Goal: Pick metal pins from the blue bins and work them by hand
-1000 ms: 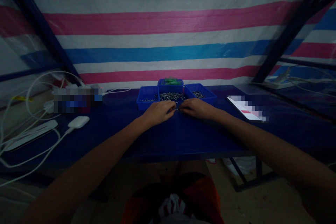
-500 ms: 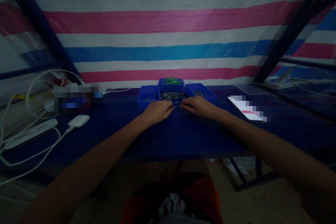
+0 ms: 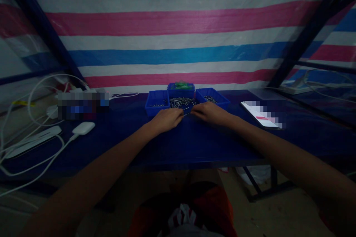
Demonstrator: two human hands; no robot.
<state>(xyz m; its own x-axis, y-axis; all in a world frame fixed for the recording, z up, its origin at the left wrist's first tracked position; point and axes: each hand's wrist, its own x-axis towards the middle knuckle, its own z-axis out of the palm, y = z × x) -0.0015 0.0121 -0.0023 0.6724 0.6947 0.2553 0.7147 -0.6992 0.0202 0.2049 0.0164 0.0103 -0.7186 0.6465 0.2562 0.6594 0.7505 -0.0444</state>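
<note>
A thin shiny metal piece (image 3: pixel 187 114) spans the small gap between my fingertips, too small and dim to name further. My left hand (image 3: pixel 167 118) is closed, thumb and fingers pinched at the piece's left end. At its right end the fingers of my right hand (image 3: pixel 209 113) are pinched together too. Just behind both hands lies a heap of slender metal pieces (image 3: pixel 182 102). A left blue bin (image 3: pixel 151 110) and a right blue bin (image 3: pixel 222 102) flank the heap and hold similar small metal parts. The fingertips are partly hidden by the hands.
Behind the heap stands another blue bin (image 3: pixel 181 93) with green pieces (image 3: pixel 181 85). A lit phone (image 3: pixel 258 115) lies to the right on the blue table (image 3: pixel 178 148). White cables and a white charger (image 3: pixel 83 128) occupy the left. Striped sheeting (image 3: pixel 178 26) hangs behind.
My hands have drawn slightly apart since one second ago, and more of the thin metal piece shows between them. Over the last half second they have barely moved.
</note>
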